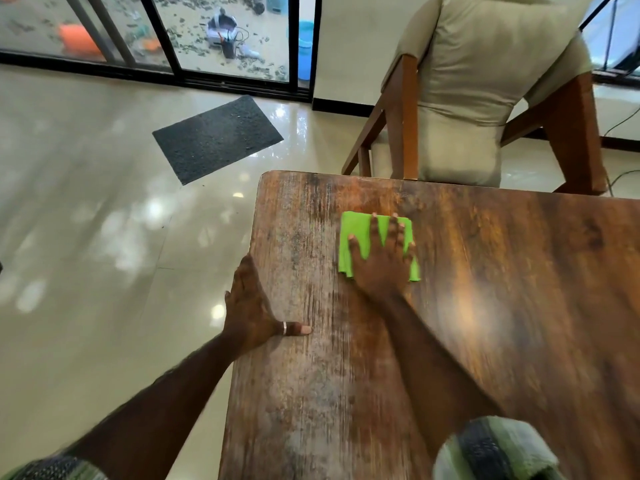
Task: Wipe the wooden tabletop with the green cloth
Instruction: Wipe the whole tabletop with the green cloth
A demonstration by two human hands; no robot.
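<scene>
The green cloth (356,225) lies folded on the wooden tabletop (502,289), in the middle of the frame and near the far edge of the table. The right hand (382,261) lies flat on top of it. Its fingers are straight and spread wide, and they press the cloth down without pinching it.

The left hand (249,306) rests on the left edge of the table, left of the middle of the frame. Its thumb, with a ring (284,328), lies on the wood, and its fingers look straight along the edge. It holds nothing.

The step looks like wiping, and it seems to be partway done. The strip of wood on the left side looks pale and streaky, so it likely needs more rubbing.

To do it well, press with the whole flat hand so the cloth does not bunch up. Go in long, straight rows that overlap a little, and slide all the way to the edges and the rounded corner. The left hand can steady the table, but move it away when the cloth comes near.

A chair (467,81) stands at the far edge, in the upper right.
</scene>
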